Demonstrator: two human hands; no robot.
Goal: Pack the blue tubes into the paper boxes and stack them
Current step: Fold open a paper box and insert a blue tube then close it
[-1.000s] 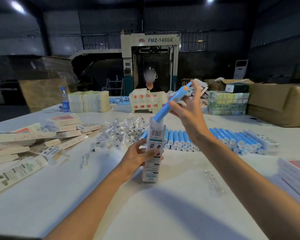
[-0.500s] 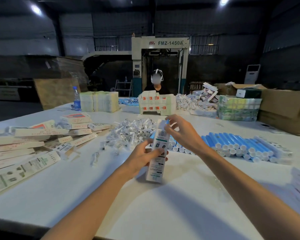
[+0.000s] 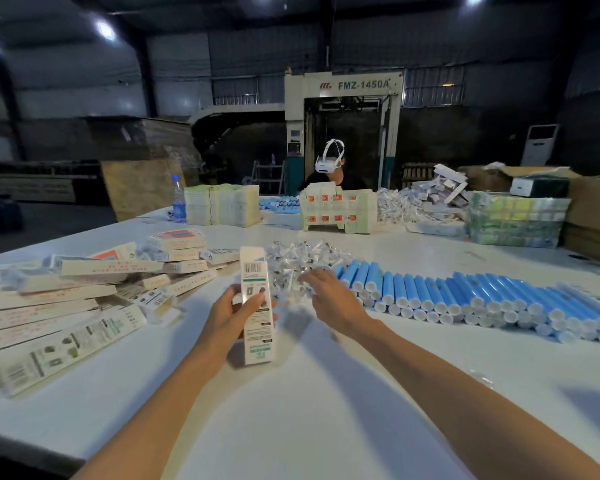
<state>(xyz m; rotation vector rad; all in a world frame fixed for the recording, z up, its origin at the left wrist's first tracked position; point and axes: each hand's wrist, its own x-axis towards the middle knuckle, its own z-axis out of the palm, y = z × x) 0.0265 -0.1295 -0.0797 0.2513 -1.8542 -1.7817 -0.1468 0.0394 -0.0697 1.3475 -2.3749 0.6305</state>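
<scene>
Beyond the held paper box (image 3: 258, 330), clear sachets (image 3: 298, 261) heap beside blue tubes (image 3: 465, 296).

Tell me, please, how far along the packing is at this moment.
Done: loose boxes lie heaped at left, not neatly stacked. In hand: the left hand grips one upright paper box, flap open; the right hand reaches into the packets. To do: long rows of blue tubes lie unpacked.
</scene>
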